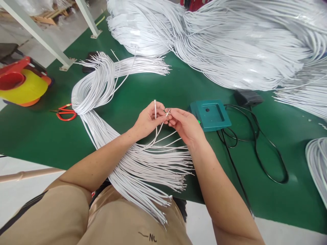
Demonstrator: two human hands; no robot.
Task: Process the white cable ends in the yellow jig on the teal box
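Observation:
Both my hands meet above the green table, each pinching the end part of a white cable (160, 129). My left hand (149, 119) is closed, with thumb and fingertips on the cable, and another white cable end (155, 105) stands up between its fingers. My right hand (185, 124) is closed too, its fingertips pressed against the cable's tip right beside the left thumb. Fingers partly hide the tip itself. Below my hands fans out a bundle of white cables (150, 160), its loose ends pointing right, some over my lap.
A teal device (213, 115) with a black cord (258, 132) sits right of my hands, near a black box (247, 98). Large white cable piles (230, 44) cover the far side. Red-handled scissors (66, 113) lie left, by the coiled part of the bundle (95, 86).

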